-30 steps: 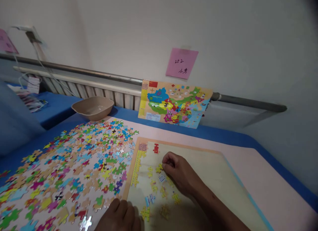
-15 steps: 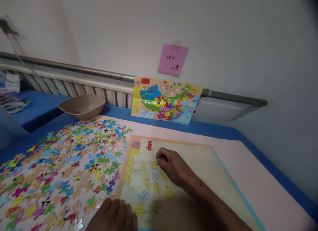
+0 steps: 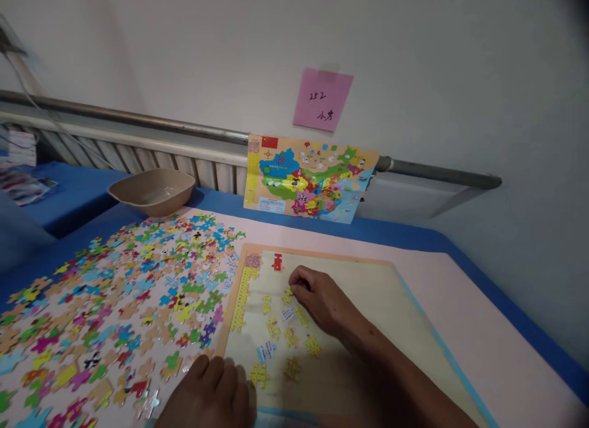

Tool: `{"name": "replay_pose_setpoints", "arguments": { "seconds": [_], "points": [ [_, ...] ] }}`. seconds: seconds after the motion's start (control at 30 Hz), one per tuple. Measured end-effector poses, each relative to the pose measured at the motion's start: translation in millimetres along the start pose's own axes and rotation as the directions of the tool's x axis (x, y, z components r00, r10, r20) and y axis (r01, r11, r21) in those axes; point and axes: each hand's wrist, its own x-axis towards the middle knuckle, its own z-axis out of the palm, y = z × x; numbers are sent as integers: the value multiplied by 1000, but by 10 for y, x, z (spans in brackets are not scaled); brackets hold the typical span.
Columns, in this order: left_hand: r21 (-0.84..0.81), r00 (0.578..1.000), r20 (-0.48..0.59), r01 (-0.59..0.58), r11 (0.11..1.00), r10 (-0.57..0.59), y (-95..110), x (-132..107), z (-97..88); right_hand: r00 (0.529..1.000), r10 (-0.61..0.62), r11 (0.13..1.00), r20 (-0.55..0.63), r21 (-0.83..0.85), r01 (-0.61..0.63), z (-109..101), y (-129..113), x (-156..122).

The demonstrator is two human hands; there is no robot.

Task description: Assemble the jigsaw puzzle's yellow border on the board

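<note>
My right hand rests on the puzzle board with its fingers curled and pinched on a yellow puzzle piece near the board's upper left. My left hand lies at the board's near left corner, fingers together and bent down on its edge. Several loose yellow and blue pieces lie scattered on the board, and a red piece sits by its top edge. A wide spread of colourful loose pieces covers the table to the left.
A printed map picture leans against the radiator pipe under a pink note. A beige bowl stands at the back left. The table has a pink top with a blue border.
The view shifted right and slightly down. My right hand stays pinched on the yellow piece at the same spot; my left hand shows more at the board's corner.
</note>
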Motion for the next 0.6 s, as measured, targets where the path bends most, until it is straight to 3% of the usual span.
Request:
{"name": "replay_pose_setpoints", "arguments": {
  "seconds": [0.33, 0.47, 0.6],
  "points": [
    [-51, 994, 112, -15, 999, 21, -13, 62, -121, 999, -27, 1000, -19, -11, 27, 9, 6, -8],
    [-41, 999, 10, 50, 998, -50, 11, 100, -123, 999, -28, 999, -21, 20, 28, 24, 38, -5],
    [-59, 998, 69, -7, 998, 11, -8, 170, -222, 1000, -21, 996, -12, 82, 22, 41, 88, 1]
  ]
}}
